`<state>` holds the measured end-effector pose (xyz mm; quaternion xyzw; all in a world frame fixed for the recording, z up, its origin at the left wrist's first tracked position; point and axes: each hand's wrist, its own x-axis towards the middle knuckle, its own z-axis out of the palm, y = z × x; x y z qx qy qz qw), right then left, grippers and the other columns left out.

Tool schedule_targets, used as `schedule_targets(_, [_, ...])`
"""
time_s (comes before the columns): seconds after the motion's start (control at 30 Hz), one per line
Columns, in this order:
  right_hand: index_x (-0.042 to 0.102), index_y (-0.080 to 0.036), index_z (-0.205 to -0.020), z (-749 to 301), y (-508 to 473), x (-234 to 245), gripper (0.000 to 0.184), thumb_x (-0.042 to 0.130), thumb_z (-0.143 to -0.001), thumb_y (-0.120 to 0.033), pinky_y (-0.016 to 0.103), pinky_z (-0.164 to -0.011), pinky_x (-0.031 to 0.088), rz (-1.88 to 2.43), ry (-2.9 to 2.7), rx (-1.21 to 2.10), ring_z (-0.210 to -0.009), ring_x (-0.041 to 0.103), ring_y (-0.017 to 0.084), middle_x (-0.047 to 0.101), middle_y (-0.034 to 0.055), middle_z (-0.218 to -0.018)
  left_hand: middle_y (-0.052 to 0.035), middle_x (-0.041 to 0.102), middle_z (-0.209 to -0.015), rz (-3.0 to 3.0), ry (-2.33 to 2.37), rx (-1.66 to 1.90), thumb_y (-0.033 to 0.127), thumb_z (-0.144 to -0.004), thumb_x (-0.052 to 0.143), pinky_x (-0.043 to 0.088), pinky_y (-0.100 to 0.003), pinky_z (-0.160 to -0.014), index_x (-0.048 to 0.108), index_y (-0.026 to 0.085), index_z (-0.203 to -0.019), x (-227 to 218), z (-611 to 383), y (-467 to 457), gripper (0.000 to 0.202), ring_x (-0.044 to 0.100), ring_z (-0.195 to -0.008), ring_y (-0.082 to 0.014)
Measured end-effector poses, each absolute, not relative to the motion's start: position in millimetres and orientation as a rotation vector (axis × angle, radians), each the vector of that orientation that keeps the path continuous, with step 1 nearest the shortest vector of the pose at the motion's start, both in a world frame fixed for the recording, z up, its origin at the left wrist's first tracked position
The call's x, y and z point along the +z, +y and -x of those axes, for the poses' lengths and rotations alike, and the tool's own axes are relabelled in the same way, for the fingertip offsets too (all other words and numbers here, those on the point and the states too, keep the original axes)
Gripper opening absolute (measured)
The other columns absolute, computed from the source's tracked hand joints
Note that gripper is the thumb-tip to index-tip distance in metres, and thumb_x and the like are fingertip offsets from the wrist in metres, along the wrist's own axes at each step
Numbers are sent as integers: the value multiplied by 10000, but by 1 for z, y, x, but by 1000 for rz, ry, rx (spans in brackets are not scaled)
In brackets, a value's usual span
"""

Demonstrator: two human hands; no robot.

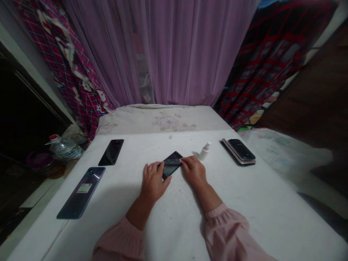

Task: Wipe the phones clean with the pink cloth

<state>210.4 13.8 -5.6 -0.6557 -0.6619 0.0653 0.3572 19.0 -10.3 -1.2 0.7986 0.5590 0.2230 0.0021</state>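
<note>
A black phone (172,164) lies flat in the middle of the white table (168,224). My left hand (153,181) rests on the table at the phone's near left edge, its fingers laid over that edge and its thumb along the lower side. My right hand (193,169) is at the phone's right end, fingertips pinched together on its corner. Both wrists come out of pink sleeves.
A small white spray bottle (204,151) stands just beyond my right hand. Stacked phones (239,151) lie at the right, a black phone (111,152) and a purple-backed phone (81,192) at the left. A water bottle (63,146) sits off the table's left edge. A curtain hangs behind.
</note>
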Motion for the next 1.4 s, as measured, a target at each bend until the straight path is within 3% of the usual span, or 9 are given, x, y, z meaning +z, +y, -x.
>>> schedule_targets(0.23, [758,-259,-883,-199,5,0,163,596,-881,-268,243,-693,457,1508,-1897,221,-789,632,151,675,17,-823,-145,610,-1217,-2520,1743,715,354,-848,617,296,-566,-1108,545,162,-1305,-3,-19,-10,501,547,-1165,-316])
schedule_targets(0.43, [761,-270,-903,-211,13,-4,156,609,-877,-294,250,-666,449,1669,-1759,170,-796,634,155,690,15,-863,-133,609,-1222,-2514,1735,746,348,-851,608,286,-566,-1111,535,199,-1320,-4,-18,-10,497,544,-1168,-314])
schedule_targets(0.57, [759,-260,-889,-217,17,-6,160,604,-877,-297,255,-645,445,1737,-1683,139,-784,634,161,685,15,-848,-147,604,-1226,-2514,1736,725,353,-847,619,285,-567,-1115,541,158,-1310,-3,-18,-10,508,544,-1167,-318])
schedule_targets(0.93, [754,-267,-876,-202,4,1,160,594,-871,-258,228,-693,461,1527,-1893,242,-778,636,136,679,5,-840,-138,607,-1213,-2521,1742,741,361,-848,607,305,-557,-1103,541,185,-1313,-5,-19,-9,501,546,-1160,-313])
schedule_targets(1.4, [747,-236,-892,-215,13,-3,172,583,-873,-284,251,-653,440,1728,-1725,162,-787,633,164,672,24,-857,-135,599,-1229,-2510,1735,723,356,-854,608,291,-556,-1116,541,178,-1304,-3,-18,-10,489,536,-1170,-309])
